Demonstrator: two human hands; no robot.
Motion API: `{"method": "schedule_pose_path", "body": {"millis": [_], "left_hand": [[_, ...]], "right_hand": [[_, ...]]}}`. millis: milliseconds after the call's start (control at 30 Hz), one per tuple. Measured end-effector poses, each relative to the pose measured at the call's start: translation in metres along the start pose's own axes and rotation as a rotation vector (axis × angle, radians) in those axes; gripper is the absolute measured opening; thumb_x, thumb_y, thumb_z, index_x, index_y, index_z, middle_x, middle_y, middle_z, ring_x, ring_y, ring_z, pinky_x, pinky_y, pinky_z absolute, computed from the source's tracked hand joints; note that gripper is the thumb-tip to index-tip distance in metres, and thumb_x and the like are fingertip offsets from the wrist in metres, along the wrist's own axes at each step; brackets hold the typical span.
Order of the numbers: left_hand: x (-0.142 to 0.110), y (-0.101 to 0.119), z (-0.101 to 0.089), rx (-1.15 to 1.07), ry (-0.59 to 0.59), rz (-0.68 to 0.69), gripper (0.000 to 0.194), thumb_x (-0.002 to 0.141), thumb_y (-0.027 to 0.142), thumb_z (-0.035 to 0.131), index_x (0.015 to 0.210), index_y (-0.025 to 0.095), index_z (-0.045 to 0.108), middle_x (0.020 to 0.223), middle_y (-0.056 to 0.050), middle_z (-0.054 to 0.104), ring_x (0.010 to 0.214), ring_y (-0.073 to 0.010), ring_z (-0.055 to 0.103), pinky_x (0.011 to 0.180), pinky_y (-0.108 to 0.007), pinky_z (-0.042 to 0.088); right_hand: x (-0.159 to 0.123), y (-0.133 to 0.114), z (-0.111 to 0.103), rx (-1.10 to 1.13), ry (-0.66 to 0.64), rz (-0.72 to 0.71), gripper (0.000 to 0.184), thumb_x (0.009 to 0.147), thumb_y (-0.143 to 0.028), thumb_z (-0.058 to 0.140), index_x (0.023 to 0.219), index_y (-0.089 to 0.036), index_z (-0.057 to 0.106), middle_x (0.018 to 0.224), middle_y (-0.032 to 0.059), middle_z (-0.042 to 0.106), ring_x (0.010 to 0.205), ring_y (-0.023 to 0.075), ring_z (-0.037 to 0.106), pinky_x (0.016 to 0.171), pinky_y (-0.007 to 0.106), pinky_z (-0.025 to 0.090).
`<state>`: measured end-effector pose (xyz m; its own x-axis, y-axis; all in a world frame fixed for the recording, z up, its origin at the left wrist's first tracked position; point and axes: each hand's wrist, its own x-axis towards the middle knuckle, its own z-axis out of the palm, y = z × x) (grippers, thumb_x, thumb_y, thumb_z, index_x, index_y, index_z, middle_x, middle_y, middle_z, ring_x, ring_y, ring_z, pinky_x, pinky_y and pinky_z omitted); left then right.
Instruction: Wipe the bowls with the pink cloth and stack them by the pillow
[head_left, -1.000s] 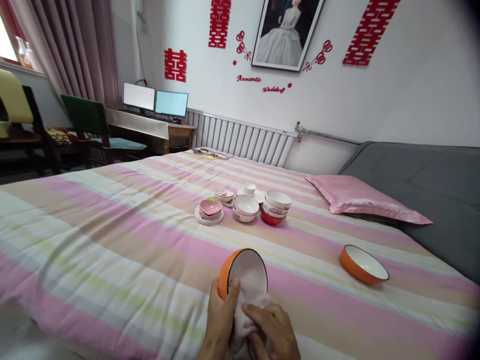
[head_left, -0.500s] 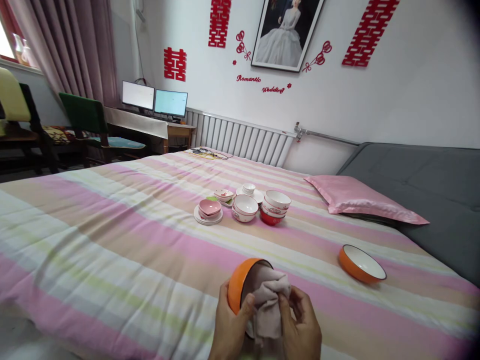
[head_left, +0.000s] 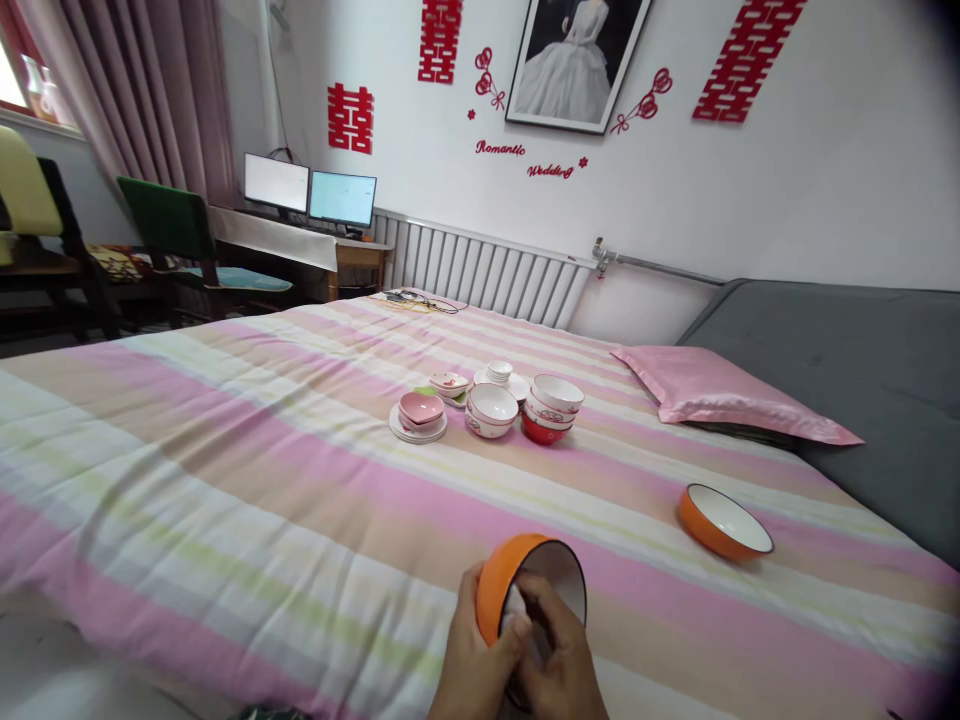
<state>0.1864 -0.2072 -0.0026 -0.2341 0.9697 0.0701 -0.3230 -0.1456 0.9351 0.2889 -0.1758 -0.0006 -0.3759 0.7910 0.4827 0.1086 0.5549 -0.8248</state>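
Observation:
An orange bowl [head_left: 501, 578] with a pale inside and a dark rim is tilted on its side, its mouth facing right. My left hand [head_left: 477, 650] grips it from the left, fingers behind the outer wall and thumb over the rim. Inside the bowl, my right hand [head_left: 561, 655] has its fingers curled on a greyish-pink cloth [head_left: 515, 604], pressed against the inner wall. Most of the cloth is hidden by the fingers and rim. A second orange bowl [head_left: 712, 530] rests on the bed to the right, apart from both hands.
Beyond my hands on the striped bedspread [head_left: 300, 520] stand stacked white and red bowls [head_left: 551, 412], a pair of white bowls [head_left: 491, 412] and a pink dish [head_left: 421, 408] on small plates. A pink pillow [head_left: 727, 390] lies by the grey headboard [head_left: 847, 370]. Cables [head_left: 420, 302] lie at the far edge.
My right hand has moved left and into the bowl, bunching the cloth against its inner wall. The bowl has shifted slightly right and down, its mouth now more visible.

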Motion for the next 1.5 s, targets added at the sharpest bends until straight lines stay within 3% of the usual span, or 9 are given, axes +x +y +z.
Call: {"method": "schedule_pose_path", "body": {"millis": [133, 300, 433, 600, 867, 1100, 1233, 1367, 1500], "left_hand": [[0.004, 0.007, -0.005, -0.008, -0.026, 0.03, 0.067, 0.068, 0.06, 0.063, 0.114, 0.013, 0.049, 0.102, -0.013, 0.065, 0.096, -0.027, 0.06, 0.086, -0.037, 0.047], [0.008, 0.012, -0.008, 0.017, 0.035, -0.025, 0.06, 0.071, 0.054, 0.062, 0.111, 0.012, 0.051, 0.104, -0.014, 0.064, 0.098, -0.0277, 0.06, 0.088, -0.037, 0.046], [0.009, 0.012, -0.008, 0.039, 0.092, -0.028, 0.055, 0.071, 0.053, 0.062, 0.107, 0.012, 0.053, 0.103, -0.013, 0.064, 0.098, -0.0276, 0.06, 0.087, -0.036, 0.047], [0.007, 0.009, -0.006, 0.042, 0.06, -0.038, 0.05, 0.075, 0.051, 0.059, 0.107, 0.013, 0.052, 0.103, -0.013, 0.063, 0.097, -0.0267, 0.059, 0.088, -0.037, 0.046], [0.007, 0.003, -0.007, 0.04, 0.046, 0.013, 0.05, 0.074, 0.047, 0.063, 0.109, 0.012, 0.053, 0.106, -0.014, 0.065, 0.1, -0.0271, 0.06, 0.089, -0.036, 0.046], [0.006, 0.012, -0.012, 0.123, 0.07, 0.015, 0.056, 0.072, 0.048, 0.063, 0.113, 0.012, 0.05, 0.109, -0.014, 0.064, 0.101, -0.0273, 0.06, 0.088, -0.033, 0.046], [0.007, 0.015, -0.014, 0.186, 0.122, 0.012, 0.06, 0.071, 0.05, 0.063, 0.115, 0.011, 0.049, 0.109, -0.015, 0.064, 0.101, -0.0283, 0.06, 0.088, -0.034, 0.046], [0.007, 0.01, -0.012, 0.162, 0.096, 0.027, 0.063, 0.069, 0.05, 0.064, 0.116, 0.011, 0.049, 0.111, -0.015, 0.064, 0.101, -0.0281, 0.06, 0.088, -0.033, 0.046], [0.005, 0.008, -0.01, 0.154, 0.108, 0.033, 0.063, 0.069, 0.052, 0.063, 0.116, 0.011, 0.051, 0.112, -0.015, 0.063, 0.103, -0.028, 0.06, 0.09, -0.033, 0.045]], "right_hand": [[0.009, -0.016, -0.006, -0.096, -0.175, -0.141, 0.015, 0.08, -0.02, 0.042, 0.07, -0.02, 0.053, 0.07, 0.0017, 0.059, 0.067, 0.0157, 0.056, 0.063, 0.026, 0.044], [0.009, -0.012, -0.016, -0.335, -0.283, -0.285, 0.015, 0.076, -0.013, 0.045, 0.079, -0.021, 0.057, 0.074, 0.0009, 0.06, 0.074, 0.0171, 0.057, 0.073, 0.032, 0.044], [0.005, -0.004, -0.023, -0.48, -0.123, -0.417, 0.034, 0.067, -0.003, 0.042, 0.09, -0.021, 0.058, 0.084, 0.0031, 0.062, 0.079, 0.0187, 0.058, 0.076, 0.036, 0.045], [-0.001, 0.004, -0.027, -0.698, 0.155, -0.551, 0.039, 0.076, -0.001, 0.045, 0.103, -0.022, 0.062, 0.102, 0.008, 0.061, 0.094, 0.0207, 0.056, 0.081, 0.036, 0.047], [0.001, 0.016, -0.013, -0.911, 0.043, -0.522, 0.029, 0.082, -0.014, 0.045, 0.106, -0.015, 0.061, 0.112, 0.0133, 0.061, 0.112, 0.0286, 0.05, 0.088, 0.046, 0.049], [-0.004, 0.027, -0.008, -0.768, -0.068, -0.434, 0.037, 0.079, -0.015, 0.045, 0.114, -0.019, 0.058, 0.117, 0.0128, 0.061, 0.11, 0.0282, 0.056, 0.085, 0.041, 0.052], [-0.01, 0.036, 0.001, -0.282, -0.111, -0.111, 0.033, 0.087, -0.029, 0.039, 0.111, -0.019, 0.06, 0.093, 0.0082, 0.07, 0.084, 0.0223, 0.067, 0.07, 0.031, 0.056], [-0.016, 0.037, 0.011, 0.175, 0.049, 0.242, 0.041, 0.087, -0.047, 0.045, 0.11, -0.018, 0.063, 0.092, 0.0091, 0.071, 0.08, 0.0219, 0.069, 0.069, 0.029, 0.056], [-0.027, 0.027, 0.024, 0.215, 0.225, 0.328, 0.05, 0.082, -0.056, 0.048, 0.111, -0.019, 0.064, 0.103, 0.0112, 0.069, 0.097, 0.0254, 0.066, 0.08, 0.033, 0.054]]}}
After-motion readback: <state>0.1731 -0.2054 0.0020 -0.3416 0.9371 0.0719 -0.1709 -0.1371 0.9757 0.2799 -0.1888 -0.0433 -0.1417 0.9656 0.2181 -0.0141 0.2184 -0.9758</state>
